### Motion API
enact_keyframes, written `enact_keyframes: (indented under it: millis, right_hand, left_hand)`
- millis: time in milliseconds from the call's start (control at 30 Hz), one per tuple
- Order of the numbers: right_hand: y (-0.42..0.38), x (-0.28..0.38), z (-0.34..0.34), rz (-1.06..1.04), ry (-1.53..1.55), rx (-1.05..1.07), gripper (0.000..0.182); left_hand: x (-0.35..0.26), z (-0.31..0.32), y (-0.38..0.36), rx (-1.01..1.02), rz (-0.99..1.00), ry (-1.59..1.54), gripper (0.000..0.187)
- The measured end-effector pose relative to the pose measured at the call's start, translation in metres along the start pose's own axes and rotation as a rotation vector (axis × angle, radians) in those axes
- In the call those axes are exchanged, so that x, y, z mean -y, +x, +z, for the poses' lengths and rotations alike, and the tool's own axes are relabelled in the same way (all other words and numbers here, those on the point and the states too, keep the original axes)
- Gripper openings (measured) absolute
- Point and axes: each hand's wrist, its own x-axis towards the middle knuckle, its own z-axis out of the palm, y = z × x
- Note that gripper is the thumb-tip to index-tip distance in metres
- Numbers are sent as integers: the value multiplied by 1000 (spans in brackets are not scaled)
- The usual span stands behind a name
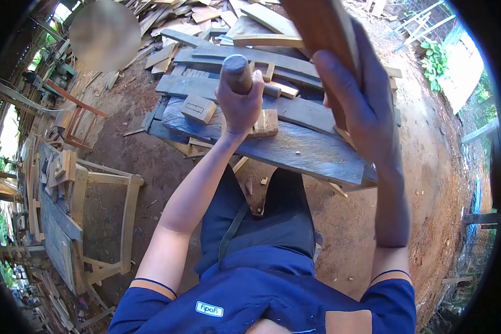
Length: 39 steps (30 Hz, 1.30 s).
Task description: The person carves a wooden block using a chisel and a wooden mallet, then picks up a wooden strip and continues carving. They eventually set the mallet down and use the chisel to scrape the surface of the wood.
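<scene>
My left hand (240, 108) is wrapped round the handle of an upright chisel-like tool (236, 72), whose rounded top end sticks up above the fist. Under this hand lies a wooden block (265, 123) on the dark wooden bench (317, 150); the tool's lower end is hidden. High at the right, my right hand (362, 94) grips a long, thick piece of brown wood (323, 33) that runs out of the top of the view. A second small block (199, 109) with marks on its face rests left of my left hand.
Planks (206, 86) and a short wooden cylinder (271, 90) lie on the bench. Scrap wood (206, 14) is heaped behind it. At the left stand another workbench (61, 234) and a reddish wooden frame (80, 125).
</scene>
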Motion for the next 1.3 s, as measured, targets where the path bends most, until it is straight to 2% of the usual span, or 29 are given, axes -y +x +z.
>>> enact_keyframes:
  millis: [33, 100, 133, 233, 267, 300, 367, 400, 433, 500, 533, 567, 633, 667, 700, 767, 833, 933, 1000, 1033, 1100, 1200, 1300]
  right_hand:
    - [-1, 10, -6, 10, -108, 83, 52]
    - [-2, 0, -6, 8, -524, 403, 52]
    - [0, -4, -9, 69, -430, 461, 52]
    - [3, 13, -22, 16, -413, 350, 51]
    - [2, 28, -24, 67, -240, 297, 52]
    - [0, 24, -18, 71, -239, 299, 52]
    - [-6, 10, -4, -41, -215, 277, 54]
    - [-9, 8, -3, 103, -437, 491, 52]
    - [-11, 4, -2, 105, -438, 478, 52]
    - [-13, -13, -3, 175, -312, 476, 53]
    - [-22, -30, 5, 122, -195, 336, 53]
    - [-29, -41, 9, 123, -193, 349, 53]
    - [-42, -58, 19, 552, 87, 294, 53]
    - [-55, -82, 27, 595, 97, 291, 54]
    - [-69, -108, 37, 636, 108, 281, 54]
    - [-92, -132, 51, 815, 154, 289, 55]
    - [-109, -150, 60, 808, 162, 268, 56]
    - [-123, -161, 66, 819, -25, 336, 56]
    - [-123, -166, 67, 816, -33, 331, 56]
    - [-124, -166, 66, 813, -45, 324, 55]
    - [-124, -170, 65, 834, -46, 346, 55]
    - [-123, -169, 66, 844, -57, 373, 56]
    - [-122, -169, 70, 828, -86, 360, 56]
  left_hand:
    - [3, 1, 0, 1, 8, -6, 32]
    - [8, 3, -2, -24, 101, -60, 31]
    - [8, 3, 0, -38, 107, -66, 30]
    - [2, -1, 0, 6, 121, 4, 22]
    - [1, -2, -1, -25, 4, -21, 27]
    - [-6, 0, -3, -24, 0, -20, 27]
    - [-24, 2, -6, -66, 225, 13, 24]
    - [-19, -2, -2, -43, 371, 134, 28]
    - [-14, -6, -1, -33, 379, 131, 28]
    - [-10, -8, 0, -54, -71, -271, 27]
    - [-13, -13, 3, -47, -43, -259, 14]
    - [-13, -17, 5, -99, -51, -300, 19]
    - [-10, -31, 5, -196, -148, -361, 19]
    - [-10, -35, 4, -279, -143, -357, 23]
    - [-10, -41, 5, -276, -136, -349, 23]
    - [2, -54, 6, -498, -239, -449, 23]
    - [15, -71, 2, -616, -270, -429, 31]
    - [24, -86, -6, -685, -375, -372, 38]
    - [23, -89, -11, -725, -464, -490, 44]
    - [21, -94, -8, -694, -556, -651, 44]
    - [15, -91, 0, -704, -446, -617, 44]
    - [1, -79, 16, -521, -290, -583, 47]
    - [-2, -62, 22, -377, -266, -557, 46]
